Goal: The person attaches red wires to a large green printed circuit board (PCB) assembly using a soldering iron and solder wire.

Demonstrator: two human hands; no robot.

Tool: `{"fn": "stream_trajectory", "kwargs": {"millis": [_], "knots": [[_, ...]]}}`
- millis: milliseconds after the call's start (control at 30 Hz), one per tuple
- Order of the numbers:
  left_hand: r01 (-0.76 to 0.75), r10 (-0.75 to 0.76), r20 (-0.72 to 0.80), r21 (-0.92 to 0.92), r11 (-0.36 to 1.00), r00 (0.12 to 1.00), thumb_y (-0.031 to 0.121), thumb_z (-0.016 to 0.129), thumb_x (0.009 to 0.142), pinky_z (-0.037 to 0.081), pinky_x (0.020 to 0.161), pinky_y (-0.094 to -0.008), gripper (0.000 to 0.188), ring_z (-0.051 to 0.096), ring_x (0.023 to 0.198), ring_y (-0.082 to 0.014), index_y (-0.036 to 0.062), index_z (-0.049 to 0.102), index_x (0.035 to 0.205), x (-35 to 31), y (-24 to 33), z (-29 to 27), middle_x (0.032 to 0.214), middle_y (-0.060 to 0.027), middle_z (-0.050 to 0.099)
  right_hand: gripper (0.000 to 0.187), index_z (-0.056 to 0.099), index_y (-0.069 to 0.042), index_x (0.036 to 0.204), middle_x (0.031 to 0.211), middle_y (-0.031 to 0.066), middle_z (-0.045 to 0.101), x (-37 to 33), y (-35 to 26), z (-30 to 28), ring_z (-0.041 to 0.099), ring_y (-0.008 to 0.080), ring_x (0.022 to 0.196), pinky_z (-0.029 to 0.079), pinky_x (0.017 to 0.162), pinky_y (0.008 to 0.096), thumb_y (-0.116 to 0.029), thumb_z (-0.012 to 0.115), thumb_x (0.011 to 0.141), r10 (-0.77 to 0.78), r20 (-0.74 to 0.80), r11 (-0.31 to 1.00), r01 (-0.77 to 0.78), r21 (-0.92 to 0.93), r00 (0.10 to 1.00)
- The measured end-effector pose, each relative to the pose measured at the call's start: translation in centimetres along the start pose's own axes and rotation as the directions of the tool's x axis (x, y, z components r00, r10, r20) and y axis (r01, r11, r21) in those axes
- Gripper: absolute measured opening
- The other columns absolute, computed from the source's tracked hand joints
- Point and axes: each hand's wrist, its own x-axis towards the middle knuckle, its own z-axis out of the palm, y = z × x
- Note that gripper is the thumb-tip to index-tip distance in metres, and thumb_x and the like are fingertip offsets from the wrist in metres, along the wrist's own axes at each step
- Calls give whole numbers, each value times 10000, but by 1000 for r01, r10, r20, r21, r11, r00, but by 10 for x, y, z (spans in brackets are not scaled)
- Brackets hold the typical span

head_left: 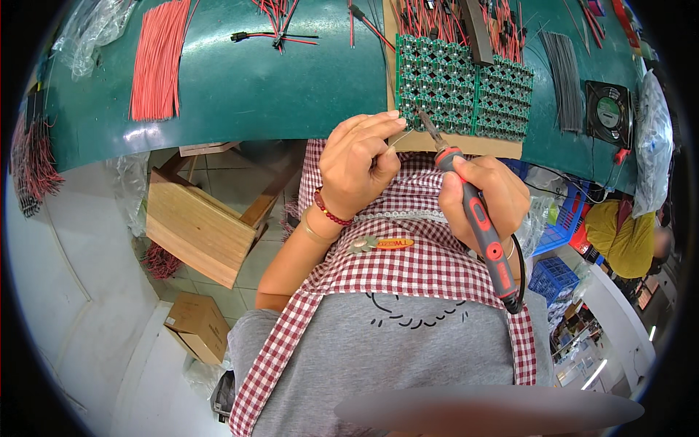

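Observation:
A soldering iron (480, 224) with a grey and red handle is gripped in my right hand (495, 193). Its tip reaches the lower left part of a panel of small green circuit boards (502, 98). My left hand (357, 156) pinches a thin solder wire (397, 138) at the panel's near left corner, fingertips close to the board edge. Under the panel lies a sheet of cardboard (473, 144). Red and black wires (429, 18) run out from the panel's far side, and a dark bar (476, 33) lies across them.
The green work table (291, 95) carries a bundle of red wires (158, 62) at left and dark wires (562, 76) at right. Beyond these stand a small black fan (609, 113) and a plastic bag (653, 146). A wooden stool (200, 226) is below left; another person (619, 237) is at right.

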Motion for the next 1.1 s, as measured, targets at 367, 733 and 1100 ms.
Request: {"fn": "stream_trajectory", "kwargs": {"millis": [367, 733, 1100], "knots": [[17, -17, -2, -6, 1000, 1000, 29, 612, 893, 555, 811, -392, 123, 716, 919, -293, 33, 491, 874, 4, 3, -1, 941, -129, 731, 202, 627, 24, 843, 583, 104, 583, 0, -3, -15, 566, 217, 447, 441, 430, 299, 50, 701, 657, 76, -114, 992, -65, 104, 991], [45, -46, 19, 12, 999, 999, 4, 644, 855, 547, 801, -375, 138, 711, 922, -290, 38, 510, 862, 6, 6, -3, 948, -119, 729, 180, 634, 8, 833, 607, 102, 582, 0, 2, 1, 570, 231, 482, 449, 468, 316, 18, 719, 675, 39, -45, 999, -37, 31, 998], [57, -57, 5, 17, 998, 998, 47, 641, 888, 547, 796, -382, 140, 713, 906, -292, 42, 505, 856, 5, 5, -1, 934, -116, 727, 161, 619, 14, 809, 583, 95, 564, 9, -11, -7, 545, 213, 442, 435, 440, 301, 37, 700, 671, 145, -91, 989, -141, 49, 985]]}}
